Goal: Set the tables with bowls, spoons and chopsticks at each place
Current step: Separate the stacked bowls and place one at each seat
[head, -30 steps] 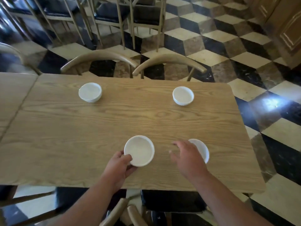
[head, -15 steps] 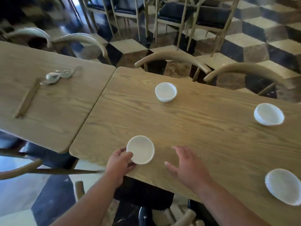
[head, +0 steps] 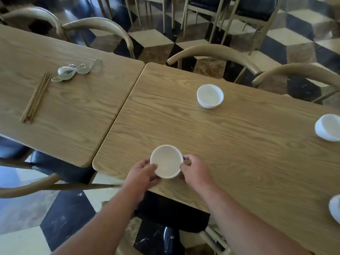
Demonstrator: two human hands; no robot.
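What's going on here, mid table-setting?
A person is setting the right table. The left hand and right hand both hold the near bowl by its rim at the table's near edge. Three more stand on it: a far bowl, a right-edge bowl and a corner bowl. The spoons and chopsticks lie bunched on the left table, not yet laid out.
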